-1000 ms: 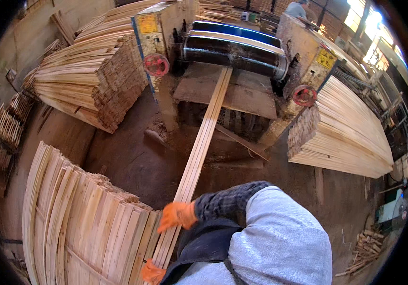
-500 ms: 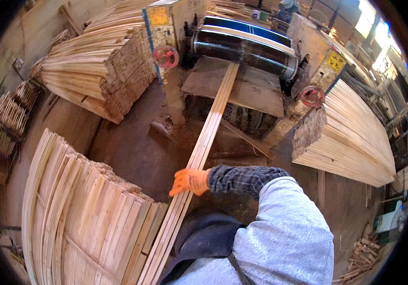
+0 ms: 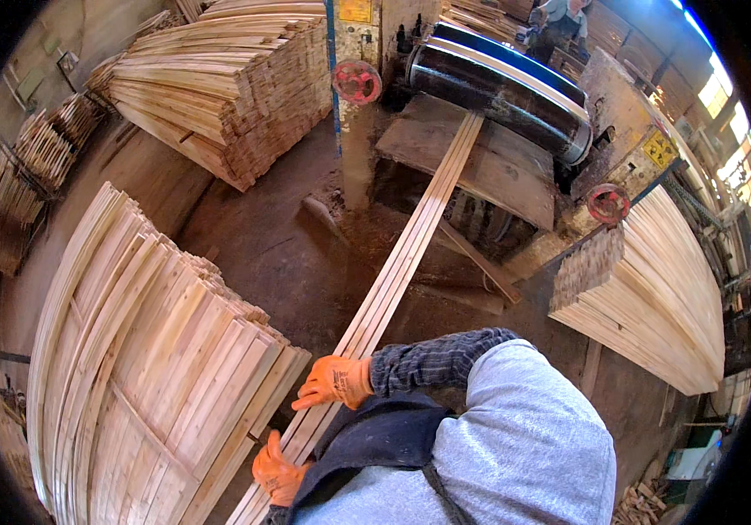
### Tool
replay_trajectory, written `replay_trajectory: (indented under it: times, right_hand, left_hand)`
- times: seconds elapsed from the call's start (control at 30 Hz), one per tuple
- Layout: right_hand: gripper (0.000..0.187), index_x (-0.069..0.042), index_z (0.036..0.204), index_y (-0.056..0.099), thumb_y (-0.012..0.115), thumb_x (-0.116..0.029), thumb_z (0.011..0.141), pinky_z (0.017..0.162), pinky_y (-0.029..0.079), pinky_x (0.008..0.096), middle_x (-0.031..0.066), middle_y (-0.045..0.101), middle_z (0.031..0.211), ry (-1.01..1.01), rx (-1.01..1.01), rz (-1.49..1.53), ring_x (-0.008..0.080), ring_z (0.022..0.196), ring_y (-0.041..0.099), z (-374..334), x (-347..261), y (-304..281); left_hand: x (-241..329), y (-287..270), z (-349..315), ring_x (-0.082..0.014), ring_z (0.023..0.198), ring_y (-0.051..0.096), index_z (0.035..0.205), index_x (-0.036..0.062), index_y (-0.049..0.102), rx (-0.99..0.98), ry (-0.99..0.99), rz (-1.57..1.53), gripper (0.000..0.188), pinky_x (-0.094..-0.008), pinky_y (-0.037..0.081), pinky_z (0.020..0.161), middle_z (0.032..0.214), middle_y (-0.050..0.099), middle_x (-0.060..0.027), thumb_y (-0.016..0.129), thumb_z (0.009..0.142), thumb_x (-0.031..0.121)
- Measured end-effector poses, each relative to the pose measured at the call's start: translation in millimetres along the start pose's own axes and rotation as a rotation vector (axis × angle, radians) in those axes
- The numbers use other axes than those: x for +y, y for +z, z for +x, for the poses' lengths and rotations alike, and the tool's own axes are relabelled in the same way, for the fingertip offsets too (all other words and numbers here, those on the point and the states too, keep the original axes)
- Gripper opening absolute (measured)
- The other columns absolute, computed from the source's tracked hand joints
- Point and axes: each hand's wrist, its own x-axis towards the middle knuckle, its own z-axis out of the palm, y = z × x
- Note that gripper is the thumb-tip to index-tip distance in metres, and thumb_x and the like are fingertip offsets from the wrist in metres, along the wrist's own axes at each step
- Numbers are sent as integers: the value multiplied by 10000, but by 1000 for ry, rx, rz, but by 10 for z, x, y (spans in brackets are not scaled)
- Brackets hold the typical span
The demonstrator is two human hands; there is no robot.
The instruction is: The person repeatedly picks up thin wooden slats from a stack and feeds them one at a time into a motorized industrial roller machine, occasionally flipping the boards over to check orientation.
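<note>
Head view: a long bundle of pale planks [image 3: 402, 262] is seen running from the dark roller [image 3: 502, 87] of a woodworking machine [image 3: 480, 166] down toward the person at the lower edge. The right hand [image 3: 333, 382], in an orange glove, is laid on top of the planks near their lower end, fingers spread flat and extended leftward; no closed grip is shown. The left hand [image 3: 277, 472], also gloved in orange, is placed against the left edge of the same planks, lower down; whether its fingers are curled around the wood cannot be told, as it is partly hidden by a dark apron [image 3: 367, 446]. A grey sleeve [image 3: 524, 437] fills the lower right. Just beside the hands, to the left, a large stack of boards [image 3: 148, 376] is noted. A second stack [image 3: 227, 87] stands at upper left, a third [image 3: 656, 289] at right. Two red handwheels [image 3: 356, 82] are fitted to the machine. Another person [image 3: 559, 22] is partly visible behind the machine
</note>
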Motion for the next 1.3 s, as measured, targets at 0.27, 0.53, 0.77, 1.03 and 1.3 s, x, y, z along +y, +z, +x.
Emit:
replay_trajectory:
  times: [0.27, 0.53, 0.77, 1.03, 1.3]
  right_hand:
    - [1016, -168, 1571, 429, 813, -95, 634, 1115, 425, 430, 78, 636, 1378, 184, -7, -68, 264, 1259, 604, -599, 531, -459]
    - [981, -135, 1573, 431, 757, -95, 649, 1095, 428, 417, 112, 622, 1404, 146, 63, -20, 293, 1232, 610, -475, 449, -515]
    - [862, -103, 1452, 541, 785, -113, 625, 944, 541, 435, 130, 694, 1283, 99, 160, 89, 315, 1130, 684, 265, -165, -515]
    - [826, -159, 1338, 635, 840, -68, 543, 1023, 493, 460, 92, 712, 1246, 224, 63, 29, 310, 1169, 661, -409, 388, -978]
    - [832, -116, 1421, 611, 908, -257, 657, 1135, 450, 447, 171, 653, 1381, 708, -494, 299, 341, 1296, 603, -535, 1141, -1688]
  left_hand:
    - [-496, -429, -574, -387, 1160, 638, 1424, 140, 600, 13, -111, 113, 784, -518, 507, 979, 1273, 667, -176, 841, 733, 420]
    - [-106, -160, -46, -387, 928, 624, 1193, 122, 601, 211, 61, 80, 685, -531, 465, 808, 979, 645, -139, 877, 621, 377]
    - [765, -544, 695, -384, 928, 650, 1194, 19, 570, 201, 157, -86, 460, -534, 463, 772, 944, 668, -166, 692, 803, 230]
    - [599, -778, 1060, -420, 1030, 704, 1319, -18, 608, -51, 180, -635, 670, -466, 562, 904, 1105, 726, -257, 745, 838, 429]
    - [-698, -701, 703, -366, 1007, 743, 1299, 3, 636, 395, -364, -782, 579, -420, 598, 866, 1099, 744, -239, 785, 823, 297]
